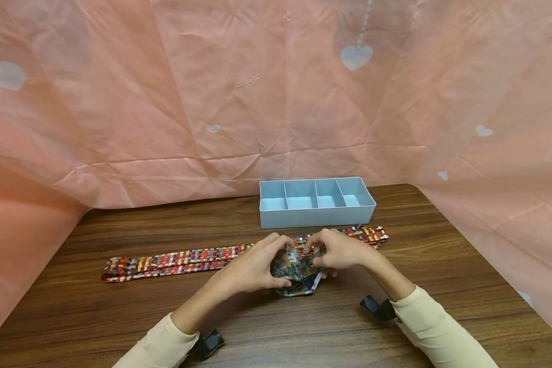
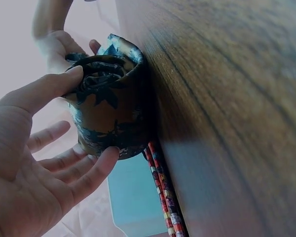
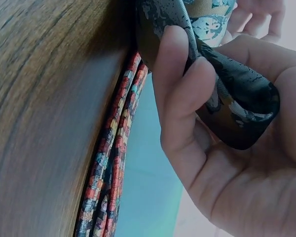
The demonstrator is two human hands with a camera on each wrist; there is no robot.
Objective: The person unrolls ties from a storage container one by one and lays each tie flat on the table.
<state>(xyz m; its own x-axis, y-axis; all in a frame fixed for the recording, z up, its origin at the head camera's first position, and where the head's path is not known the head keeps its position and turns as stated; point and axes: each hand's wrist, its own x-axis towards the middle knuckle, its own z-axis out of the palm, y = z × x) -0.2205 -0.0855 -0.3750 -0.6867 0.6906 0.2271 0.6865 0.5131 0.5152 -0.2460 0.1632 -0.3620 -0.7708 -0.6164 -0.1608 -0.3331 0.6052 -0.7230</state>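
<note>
A dark floral necktie (image 1: 286,265), coiled into a roll, stands on the table between both hands. My left hand (image 1: 257,263) holds the roll from the left, its thumb on the upper rim and fingertips along the side, as the left wrist view shows. From the right, my right hand (image 1: 342,250) grips a loose folded part of the same necktie (image 3: 244,116), which loops into the palm with fingers curled over it. Behind the hands lies a red multicoloured necktie (image 1: 179,261), doubled lengthwise and stretched across the table; the hands and the roll hide part of it.
A light blue box (image 1: 317,217) with several compartments stands at the back, just beyond the red necktie. The wooden table (image 1: 276,332) is enclosed by a pink curtain (image 1: 239,102) with white hearts. Black straps (image 1: 207,345) hang at both wrists.
</note>
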